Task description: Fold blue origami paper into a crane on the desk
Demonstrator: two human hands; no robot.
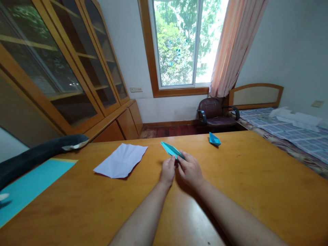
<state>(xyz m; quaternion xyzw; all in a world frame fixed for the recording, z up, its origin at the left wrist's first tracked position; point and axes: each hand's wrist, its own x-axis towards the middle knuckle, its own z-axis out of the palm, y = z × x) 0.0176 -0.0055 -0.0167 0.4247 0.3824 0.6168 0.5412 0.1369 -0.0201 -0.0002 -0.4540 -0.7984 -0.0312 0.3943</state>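
Between my two hands is a folded piece of turquoise paper [169, 148], its pointed end aimed to the far left. My left hand [168, 169] pinches its near edge from below. My right hand [191, 168] grips the right end, with its fingers over the paper. The fingertips partly hide the fold where the hands meet. Farther back to the right, a small blue folded paper boat [214, 139] rests on the wooden table [230, 191]. To the left of my hands lies a creased white sheet of paper [121, 160], spread out on the table.
At the far left are turquoise sheets [38, 186] and a long dark curved object [43, 150] lying partly over them. Past the table stand a glass-doored cabinet [102, 116], a dark red armchair [215, 112] and a bed [297, 133] with a checked cover.
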